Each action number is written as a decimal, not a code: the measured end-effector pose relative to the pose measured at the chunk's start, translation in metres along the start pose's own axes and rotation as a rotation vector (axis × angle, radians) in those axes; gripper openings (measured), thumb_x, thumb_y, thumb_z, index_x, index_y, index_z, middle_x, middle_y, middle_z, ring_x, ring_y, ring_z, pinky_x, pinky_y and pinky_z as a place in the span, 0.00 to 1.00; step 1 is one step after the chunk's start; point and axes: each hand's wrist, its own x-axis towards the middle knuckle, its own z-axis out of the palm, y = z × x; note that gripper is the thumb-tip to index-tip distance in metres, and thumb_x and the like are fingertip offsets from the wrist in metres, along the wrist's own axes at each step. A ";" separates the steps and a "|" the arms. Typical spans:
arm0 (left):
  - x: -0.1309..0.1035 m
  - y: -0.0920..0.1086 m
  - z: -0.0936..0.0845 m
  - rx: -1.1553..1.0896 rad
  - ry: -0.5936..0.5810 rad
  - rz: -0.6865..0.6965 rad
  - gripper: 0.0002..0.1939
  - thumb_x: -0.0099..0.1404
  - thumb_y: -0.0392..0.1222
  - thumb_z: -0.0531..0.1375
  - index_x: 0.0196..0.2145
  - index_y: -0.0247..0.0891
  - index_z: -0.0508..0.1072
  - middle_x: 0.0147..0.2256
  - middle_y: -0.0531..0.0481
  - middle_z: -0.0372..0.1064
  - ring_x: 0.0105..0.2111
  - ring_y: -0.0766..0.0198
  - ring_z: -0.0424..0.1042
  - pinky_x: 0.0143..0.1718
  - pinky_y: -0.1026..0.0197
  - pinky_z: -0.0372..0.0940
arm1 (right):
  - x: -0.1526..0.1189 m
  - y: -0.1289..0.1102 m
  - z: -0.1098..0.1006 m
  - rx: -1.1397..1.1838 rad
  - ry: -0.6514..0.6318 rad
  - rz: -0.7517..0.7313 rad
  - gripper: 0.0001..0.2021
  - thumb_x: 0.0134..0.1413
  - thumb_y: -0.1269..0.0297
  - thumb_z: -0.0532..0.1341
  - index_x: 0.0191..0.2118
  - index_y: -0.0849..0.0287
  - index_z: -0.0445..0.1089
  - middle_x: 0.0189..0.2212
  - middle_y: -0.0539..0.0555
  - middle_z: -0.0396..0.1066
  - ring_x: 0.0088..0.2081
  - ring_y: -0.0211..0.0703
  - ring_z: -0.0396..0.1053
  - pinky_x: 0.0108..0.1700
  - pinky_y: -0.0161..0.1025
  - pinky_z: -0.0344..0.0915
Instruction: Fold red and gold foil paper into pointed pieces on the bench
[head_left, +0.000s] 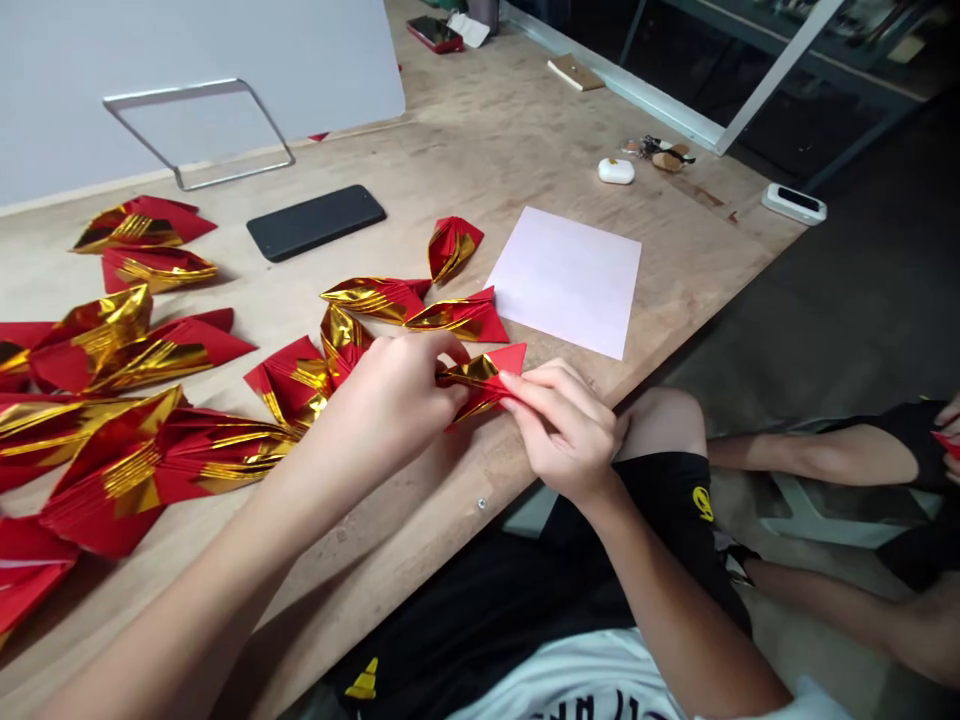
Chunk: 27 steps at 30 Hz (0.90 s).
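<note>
Between my two hands is a red and gold folded paper piece (pixel 480 374), held just above the table near its front edge. My left hand (pixel 409 385) grips its left end with bent fingers. At the right end, the thumb and fingertips of my right hand (pixel 564 420) pinch a plain red corner. Just behind, another folded paper piece (pixel 469 315) lies beside a white square sheet (pixel 568 280). More red and gold folded pieces (pixel 161 450) are piled along the left side of the table, some partly behind my left forearm.
On the wooden table (pixel 420 500) lie a black phone (pixel 316 222), a white earbud case (pixel 616 171), keys (pixel 660 152) and a red phone (pixel 435 34). A white board (pixel 187 50) with a wire stand rises at the back left. Another person's legs (pixel 825 460) show at the right.
</note>
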 end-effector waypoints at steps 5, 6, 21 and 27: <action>0.000 -0.003 0.001 0.001 0.028 0.038 0.13 0.58 0.42 0.62 0.41 0.42 0.77 0.31 0.50 0.79 0.30 0.56 0.76 0.33 0.58 0.62 | 0.001 -0.001 0.000 -0.002 0.009 0.019 0.16 0.62 0.79 0.62 0.52 0.57 0.76 0.37 0.55 0.75 0.39 0.43 0.73 0.41 0.44 0.74; 0.001 -0.004 0.002 -0.030 0.022 0.042 0.13 0.58 0.42 0.62 0.42 0.42 0.77 0.32 0.50 0.79 0.30 0.57 0.76 0.34 0.58 0.63 | 0.002 -0.001 0.000 0.003 0.010 0.033 0.16 0.62 0.79 0.62 0.52 0.57 0.77 0.37 0.55 0.75 0.39 0.43 0.73 0.40 0.44 0.74; 0.007 -0.012 -0.004 -0.118 -0.027 -0.057 0.14 0.55 0.52 0.62 0.36 0.43 0.74 0.27 0.52 0.78 0.27 0.56 0.74 0.30 0.60 0.61 | 0.004 -0.004 0.001 -0.035 0.069 0.037 0.17 0.61 0.81 0.63 0.53 0.60 0.75 0.36 0.55 0.75 0.38 0.43 0.73 0.40 0.44 0.74; 0.011 -0.028 -0.006 0.074 -0.094 -0.051 0.23 0.60 0.63 0.54 0.22 0.43 0.74 0.19 0.54 0.70 0.22 0.60 0.67 0.30 0.61 0.56 | 0.008 0.000 0.003 -0.040 0.120 0.073 0.15 0.61 0.81 0.62 0.51 0.62 0.75 0.34 0.55 0.74 0.37 0.41 0.72 0.39 0.42 0.73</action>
